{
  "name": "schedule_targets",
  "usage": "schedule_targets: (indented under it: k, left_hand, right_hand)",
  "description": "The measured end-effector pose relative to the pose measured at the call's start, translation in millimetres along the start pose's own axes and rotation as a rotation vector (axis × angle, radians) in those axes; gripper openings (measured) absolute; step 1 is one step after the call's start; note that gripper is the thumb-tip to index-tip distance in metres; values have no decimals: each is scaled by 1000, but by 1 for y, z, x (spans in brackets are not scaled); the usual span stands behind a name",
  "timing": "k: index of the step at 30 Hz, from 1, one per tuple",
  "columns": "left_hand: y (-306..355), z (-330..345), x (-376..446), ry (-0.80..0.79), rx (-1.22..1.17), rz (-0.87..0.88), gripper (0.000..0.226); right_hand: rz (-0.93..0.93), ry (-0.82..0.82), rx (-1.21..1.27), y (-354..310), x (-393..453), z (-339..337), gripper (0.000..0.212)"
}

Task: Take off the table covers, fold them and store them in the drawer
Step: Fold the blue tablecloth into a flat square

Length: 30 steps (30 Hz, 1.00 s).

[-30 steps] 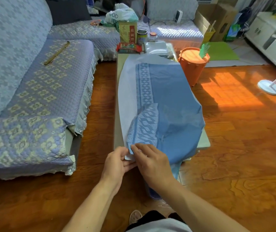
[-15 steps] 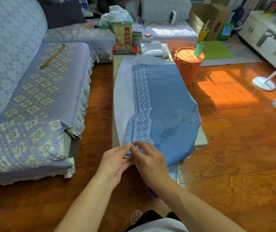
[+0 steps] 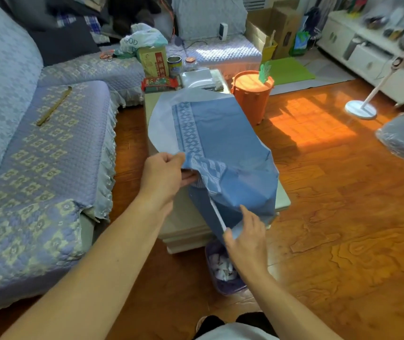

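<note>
A blue table cover (image 3: 223,136) with a patterned border and pale underside lies folded over on the pale coffee table (image 3: 186,224). My left hand (image 3: 164,177) pinches its near patterned corner and holds it raised above the table. My right hand (image 3: 247,236) is lower, at the table's near right corner, its fingers on the hanging edge of the cover where the pale underside shows. Whether those fingers grip the edge is not plain.
A box (image 3: 153,61), tins and a red packet (image 3: 159,84) crowd the table's far end. An orange bin (image 3: 252,94) stands at the table's right, a purple waste basket (image 3: 223,271) at its near end. A sofa (image 3: 36,148) runs along the left. A fan base (image 3: 360,109) stands on the floor at right.
Both hands were together pinching the near corner. Now my left hand has lifted that corner up and forward, and my right hand has dropped to the hanging edge at the near right.
</note>
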<state>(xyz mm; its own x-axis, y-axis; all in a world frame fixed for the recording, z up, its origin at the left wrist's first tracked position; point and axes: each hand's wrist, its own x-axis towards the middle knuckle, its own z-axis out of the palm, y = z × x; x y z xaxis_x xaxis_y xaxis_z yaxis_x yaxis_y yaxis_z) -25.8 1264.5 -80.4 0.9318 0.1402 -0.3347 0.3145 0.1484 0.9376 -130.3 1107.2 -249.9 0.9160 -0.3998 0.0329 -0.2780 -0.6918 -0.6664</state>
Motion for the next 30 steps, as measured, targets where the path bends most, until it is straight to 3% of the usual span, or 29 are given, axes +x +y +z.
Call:
schedule_targets:
  k: [2, 5, 8, 13, 17, 21, 26, 30]
  left_hand:
    - [16, 11, 5, -42, -2, 19, 18]
    - [42, 23, 15, -97, -91, -27, 11]
    - [70, 34, 26, -102, -229, -86, 28]
    - [101, 58, 26, -92, -278, -49, 22]
    - [115, 67, 30, -42, -223, -1, 16]
    - [121, 61, 41, 11, -194, 28, 12]
    - [119, 46, 52, 64, -222, 15, 10]
    - [118, 52, 44, 38, -235, 1, 14]
  right_hand:
    - [28, -49, -8, 1, 8, 3, 63]
    - [115, -266, -56, 19, 18, 1, 60]
    - [138, -396, -145, 39, 8, 11, 66]
    - [300, -352, -301, 77, 3, 32, 65]
    - [485, -223, -213, 91, 12, 30, 58]
    - [491, -240, -287, 102, 25, 26, 48]
    - [534, -246, -142, 85, 25, 36, 75]
    - [423, -278, -222, 51, 36, 49, 84]
